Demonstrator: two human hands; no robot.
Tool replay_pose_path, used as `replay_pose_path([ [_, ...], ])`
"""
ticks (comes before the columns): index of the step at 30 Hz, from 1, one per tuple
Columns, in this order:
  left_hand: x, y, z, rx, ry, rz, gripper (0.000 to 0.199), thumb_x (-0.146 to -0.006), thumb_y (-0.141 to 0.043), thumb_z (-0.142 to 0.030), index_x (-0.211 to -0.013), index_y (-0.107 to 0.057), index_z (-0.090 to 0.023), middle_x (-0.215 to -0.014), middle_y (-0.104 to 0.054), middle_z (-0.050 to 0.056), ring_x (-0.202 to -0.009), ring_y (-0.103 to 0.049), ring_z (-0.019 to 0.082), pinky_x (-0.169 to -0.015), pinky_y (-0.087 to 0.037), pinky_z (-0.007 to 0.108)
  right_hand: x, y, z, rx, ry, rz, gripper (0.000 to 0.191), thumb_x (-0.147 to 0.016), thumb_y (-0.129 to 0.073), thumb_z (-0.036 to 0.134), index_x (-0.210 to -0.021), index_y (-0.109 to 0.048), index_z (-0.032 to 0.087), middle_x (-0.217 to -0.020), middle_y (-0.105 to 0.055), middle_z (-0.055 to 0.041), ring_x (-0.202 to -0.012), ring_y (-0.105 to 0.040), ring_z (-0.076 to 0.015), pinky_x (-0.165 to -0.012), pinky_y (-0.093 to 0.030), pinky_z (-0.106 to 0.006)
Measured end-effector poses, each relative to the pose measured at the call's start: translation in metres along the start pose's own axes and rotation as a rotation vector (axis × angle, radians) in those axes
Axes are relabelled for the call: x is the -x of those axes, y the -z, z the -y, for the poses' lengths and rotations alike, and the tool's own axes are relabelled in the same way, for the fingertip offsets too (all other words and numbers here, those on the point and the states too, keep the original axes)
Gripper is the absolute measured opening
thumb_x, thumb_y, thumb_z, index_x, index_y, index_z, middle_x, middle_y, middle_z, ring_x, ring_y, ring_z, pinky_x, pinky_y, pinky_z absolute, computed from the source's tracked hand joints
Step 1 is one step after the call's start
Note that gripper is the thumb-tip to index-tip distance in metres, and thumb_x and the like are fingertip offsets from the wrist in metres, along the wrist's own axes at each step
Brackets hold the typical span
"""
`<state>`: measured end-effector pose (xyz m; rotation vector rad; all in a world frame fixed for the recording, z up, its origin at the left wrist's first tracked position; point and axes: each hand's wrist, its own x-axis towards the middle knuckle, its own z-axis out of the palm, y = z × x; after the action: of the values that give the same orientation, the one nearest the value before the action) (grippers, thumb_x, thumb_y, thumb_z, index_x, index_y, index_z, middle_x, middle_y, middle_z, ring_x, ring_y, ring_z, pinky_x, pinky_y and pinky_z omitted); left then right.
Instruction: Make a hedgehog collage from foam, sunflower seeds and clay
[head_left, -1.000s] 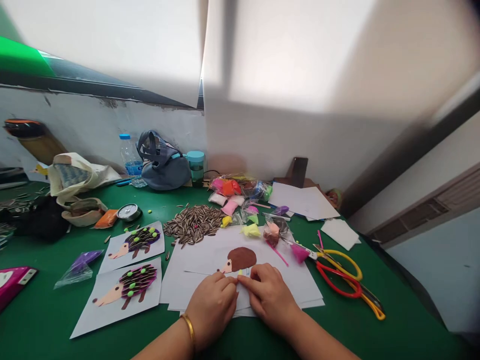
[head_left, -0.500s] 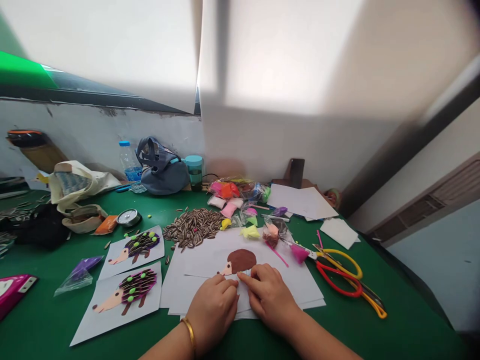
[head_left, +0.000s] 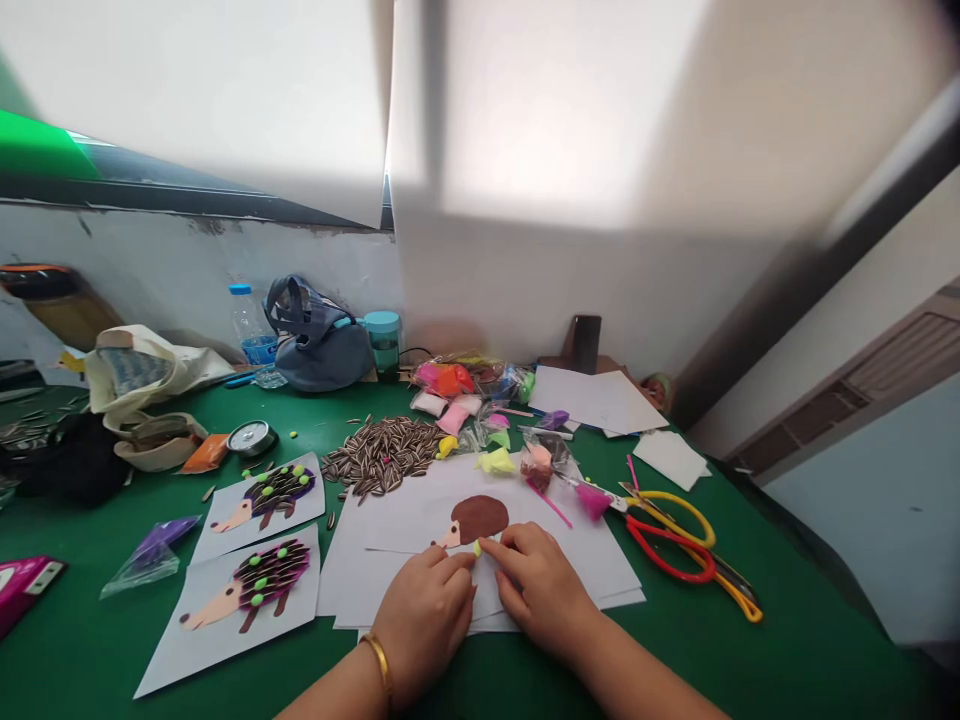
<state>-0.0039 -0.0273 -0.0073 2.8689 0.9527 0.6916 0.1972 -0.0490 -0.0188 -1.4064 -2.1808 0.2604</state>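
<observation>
Left hand point(head_left: 427, 605): fingers bent, tips down on the paper point(head_left: 349, 590). Right hand point(head_left: 544, 590): index finger extended to a yellow piece point(head_left: 478, 548), other fingers folded. Firm pinch? Cannot tell.

Change: the right index fingertip covered the yellow piece half a second ago; the piece now shows again between the fingertips. Judged a small adjustment of its shape or position. It lies just below the brown-backed hedgehog point(head_left: 480, 518), which is flat on the paper.

Next outward: seeds point(head_left: 386, 450) in a loose heap beyond the paper; scissors point(head_left: 679, 577) to the right on the bench point(head_left: 810, 560); two decorated cards point(head_left: 172, 660) point(head_left: 206, 545) to the left.

Containers:
- Clear bag point(head_left: 124, 580), left: purple clay.
- Clear bags point(head_left: 442, 378), behind: pink and orange-red clay.
- Bottle point(head_left: 257, 350): clear liquid, blue cap.
- Cup point(head_left: 385, 350): liquid, teal lid on.
- Blue bag point(head_left: 326, 355): contents hidden.
- Round tin point(head_left: 251, 437): contents not discernible.
</observation>
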Motion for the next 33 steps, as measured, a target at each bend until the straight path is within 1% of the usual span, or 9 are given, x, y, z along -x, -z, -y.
replay_pose_path([
  [4, -0.0009, 0.0003, -0.0011, -0.02, 0.002, 0.013, 0.013, -0.083, -0.053, -0.008, -0.081, -0.059, -0.018, -0.1, -0.071, 0.006, -0.076, -0.059, 0.022, -0.071, -0.055, 0.042, -0.0009, -0.0027, 0.0012, 0.037, -0.007, 0.011, 0.039, -0.086, -0.053, 0.011, -0.12, -0.063, 0.026, -0.095, -0.058, -0.0071, -0.089, -0.052, -0.0221, -0.08, -0.046, -0.038],
  [6, -0.0012, 0.001, -0.0019, -0.012, 0.003, 0.009, 0.013, -0.083, -0.054, -0.008, -0.083, -0.06, -0.019, -0.099, -0.071, 0.005, -0.076, -0.059, 0.023, -0.071, -0.055, 0.042, -0.0009, -0.0033, 0.0001, 0.034, -0.016, 0.016, 0.041, -0.086, -0.053, 0.011, -0.124, -0.06, 0.025, -0.098, -0.058, -0.0076, -0.092, -0.052, -0.0226, -0.082, -0.046, -0.039],
  [9, -0.001, 0.0006, -0.002, -0.005, 0.009, -0.023, 0.014, -0.082, -0.054, -0.006, -0.084, -0.06, -0.019, -0.105, -0.071, 0.007, -0.083, -0.061, 0.024, -0.076, -0.056, 0.043, -0.0009, -0.0013, -0.0017, 0.001, -0.02, 0.011, 0.046, -0.085, -0.053, 0.011, -0.131, -0.055, 0.02, -0.103, -0.059, -0.0092, -0.095, -0.052, -0.0233, -0.085, -0.046, -0.04],
  [14, -0.0004, -0.0031, -0.0005, -0.013, 0.012, -0.012, 0.014, -0.083, -0.051, -0.007, -0.082, -0.06, -0.018, -0.112, -0.07, 0.01, -0.085, -0.062, 0.023, -0.078, -0.056, 0.044, -0.0017, 0.0039, 0.0, -0.038, -0.004, 0.006, 0.032, -0.087, -0.05, 0.011, -0.113, -0.065, 0.021, -0.094, -0.058, -0.0076, -0.086, -0.052, -0.0209, -0.08, -0.046, -0.037],
  [19, -0.0023, -0.002, -0.0013, -0.011, 0.008, 0.036, 0.015, -0.085, -0.05, -0.008, -0.08, -0.06, -0.018, -0.114, -0.069, 0.01, -0.085, -0.062, 0.024, -0.079, -0.056, 0.045, -0.0021, 0.0023, 0.0038, 0.006, 0.003, -0.006, 0.034, -0.086, -0.052, 0.012, -0.115, -0.066, 0.023, -0.091, -0.057, -0.0067, -0.085, -0.051, -0.0208, -0.078, -0.045, -0.036],
  [23, -0.0028, -0.0011, -0.0026, -0.001, 0.016, 0.057, 0.015, -0.084, -0.051, -0.006, -0.082, -0.059, -0.018, -0.11, -0.07, 0.009, -0.082, -0.062, 0.023, -0.077, -0.056, 0.045, -0.002, 0.0012, 0.0041, 0.027, -0.003, -0.003, 0.034, -0.085, -0.053, 0.011, -0.114, -0.066, 0.025, -0.09, -0.056, -0.0059, -0.084, -0.05, -0.0204, -0.077, -0.044, -0.034],
  [28, 0.0004, -0.0025, -0.0006, 0.058, 0.069, -0.021, 0.017, -0.086, -0.047, -0.005, -0.084, -0.057, -0.018, -0.112, -0.068, 0.009, -0.093, -0.063, 0.024, -0.084, -0.055, 0.044, 0.0002, 0.0002, 0.0032, 0.036, 0.012, 0.002, 0.042, -0.085, -0.053, 0.01, -0.123, -0.061, 0.025, -0.093, -0.056, -0.0065, -0.086, -0.049, -0.0211, -0.078, -0.042, -0.035],
  [30, 0.0007, -0.0017, 0.0004, 0.092, 0.096, -0.035, 0.018, -0.088, -0.045, -0.006, -0.082, -0.056, -0.019, -0.107, -0.069, 0.009, -0.092, -0.064, 0.023, -0.084, -0.055, 0.043, 0.0011, -0.001, 0.0034, 0.065, 0.026, 0.006, 0.04, -0.085, -0.055, 0.012, -0.121, -0.062, 0.026, -0.094, -0.056, -0.0062, -0.087, -0.049, -0.0213, -0.077, -0.041, -0.035],
  [33, 0.0, 0.0, 0.0009, 0.117, 0.121, -0.026, 0.017, -0.09, -0.044, -0.009, -0.083, -0.055, -0.019, -0.095, -0.068, 0.008, -0.085, -0.064, 0.022, -0.079, -0.056, 0.041, 0.0017, -0.0024, 0.004, 0.093, 0.03, 0.008, 0.035, -0.085, -0.056, 0.014, -0.117, -0.064, 0.026, -0.094, -0.056, -0.0061, -0.087, -0.048, -0.0214, -0.077, -0.039, -0.035],
])
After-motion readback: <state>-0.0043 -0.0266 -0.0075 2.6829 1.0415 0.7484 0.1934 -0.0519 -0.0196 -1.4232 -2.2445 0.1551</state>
